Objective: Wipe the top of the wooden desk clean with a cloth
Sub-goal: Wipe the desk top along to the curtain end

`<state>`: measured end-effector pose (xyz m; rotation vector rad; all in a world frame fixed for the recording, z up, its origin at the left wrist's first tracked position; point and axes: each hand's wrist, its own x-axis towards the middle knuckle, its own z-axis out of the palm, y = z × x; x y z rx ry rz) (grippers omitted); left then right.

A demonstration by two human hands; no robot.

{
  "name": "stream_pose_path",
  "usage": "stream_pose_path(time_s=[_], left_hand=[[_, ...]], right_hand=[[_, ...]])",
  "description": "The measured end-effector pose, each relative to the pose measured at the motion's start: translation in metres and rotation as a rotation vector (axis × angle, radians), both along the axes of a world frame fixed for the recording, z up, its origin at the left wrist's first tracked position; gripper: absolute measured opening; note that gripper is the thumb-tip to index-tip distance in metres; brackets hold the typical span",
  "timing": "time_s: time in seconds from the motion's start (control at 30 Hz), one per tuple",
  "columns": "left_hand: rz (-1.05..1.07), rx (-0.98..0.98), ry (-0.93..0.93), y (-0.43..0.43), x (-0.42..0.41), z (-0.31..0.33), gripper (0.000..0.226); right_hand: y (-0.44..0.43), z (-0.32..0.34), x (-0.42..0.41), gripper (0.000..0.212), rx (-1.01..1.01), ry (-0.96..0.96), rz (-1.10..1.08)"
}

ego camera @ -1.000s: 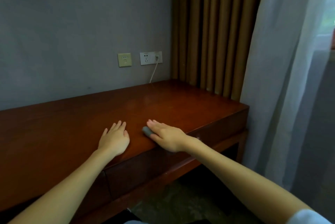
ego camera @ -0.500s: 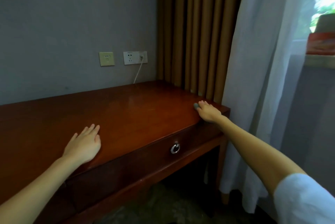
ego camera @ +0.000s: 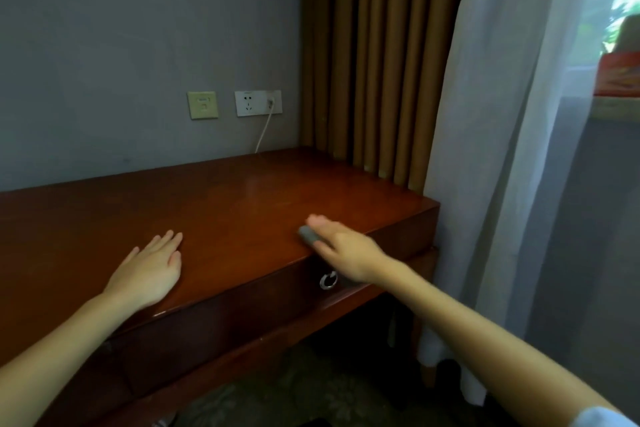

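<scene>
Your left hand [ego camera: 149, 271] lies flat, fingers straight, near the front edge of the surface [ego camera: 242, 205]. Your right hand [ego camera: 346, 250], blurred, presses the grey cloth [ego camera: 307, 234] under straight fingers at that front edge

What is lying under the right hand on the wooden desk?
A grey cloth peeks out beneath the fingers of the right hand, on the desk top near the front edge. The hand covers the rest, so its full shape cannot be seen.

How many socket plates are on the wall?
2: a yellowish plate at left, a white plate right of it with a cable plugged in. The curtain may hide more.
</scene>
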<state>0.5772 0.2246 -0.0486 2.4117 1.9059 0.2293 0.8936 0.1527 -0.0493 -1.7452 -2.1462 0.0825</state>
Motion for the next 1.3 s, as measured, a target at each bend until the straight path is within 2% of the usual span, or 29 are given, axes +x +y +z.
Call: stream_pose_path(time_s=[0.13,0.23,0.3,0.43,0.53,0.63,0.73,0.8,0.9,0.97,1.07,1.17,1.3], left_hand=[[0.006,-0.007,0.006,0.0,0.0,-0.001,0.049],[0.014,-0.011,0.017,-0.001,0.001,0.0,0.049],[0.021,-0.012,0.023,-0.001,0.001,0.001,0.049],[0.025,-0.013,0.011,-0.003,0.003,0.002,0.049],[0.024,-0.019,-0.009,-0.003,0.002,0.002,0.049],[0.017,-0.022,-0.019,-0.004,0.003,0.002,0.05],[0.022,-0.017,-0.019,-0.004,0.003,0.003,0.049],[0.025,-0.017,-0.021,-0.004,0.003,0.003,0.049],[0.021,-0.015,-0.025,-0.004,0.002,0.003,0.05],[0.011,-0.013,-0.025,-0.004,0.002,0.002,0.05],[0.007,-0.014,-0.027,-0.005,0.002,0.002,0.05],[0.012,-0.013,-0.027,-0.004,0.002,0.002,0.05],[0.016,-0.022,-0.024,-0.004,0.001,0.002,0.05]], right_hand=[[0.015,0.0,0.112,0.051,-0.022,0.066,-0.375],[0.033,0.005,0.176,0.036,-0.051,0.09,-0.58],[0.053,0.008,0.197,0.035,-0.102,0.082,-0.662],[0.086,0.02,0.176,0.05,-0.174,0.088,-0.707],[0.103,0.021,0.101,0.052,-0.181,0.087,-0.557],[0.092,0.024,-0.008,0.044,-0.173,0.055,-0.272],[0.054,0.023,-0.105,0.049,-0.184,0.014,0.045],[0.025,0.019,-0.136,0.053,-0.141,-0.085,0.219],[-0.003,0.011,-0.118,0.055,-0.108,-0.11,0.331],[-0.012,0.009,-0.078,0.054,-0.091,-0.06,0.256],[-0.001,0.008,0.011,0.054,-0.099,0.042,-0.036],[0.022,0.015,0.106,0.057,-0.143,0.043,-0.335],[0.059,0.025,0.151,0.055,-0.206,0.046,-0.496]])
